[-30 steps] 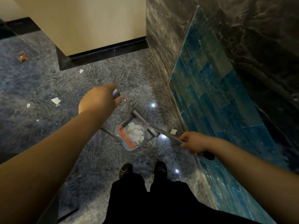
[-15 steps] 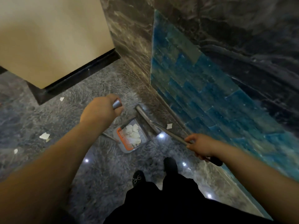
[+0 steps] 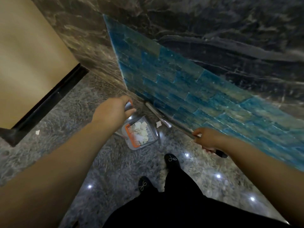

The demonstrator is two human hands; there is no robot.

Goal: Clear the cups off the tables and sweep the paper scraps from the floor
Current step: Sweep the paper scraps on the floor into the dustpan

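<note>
The left hand (image 3: 113,111) grips the dustpan (image 3: 140,133) handle; the right hand (image 3: 208,139) holds the broom (image 3: 158,113). One scrap (image 3: 158,124) lies right of the pan, seemingly against the wall: draw it leftward, pan lip flat.

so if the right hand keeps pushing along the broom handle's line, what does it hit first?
Probably the blue tile wall. The right hand grips the broom, whose far end already lies at the wall's base, beside a paper scrap. Depth is unclear, so the floor edge could come first.
</note>
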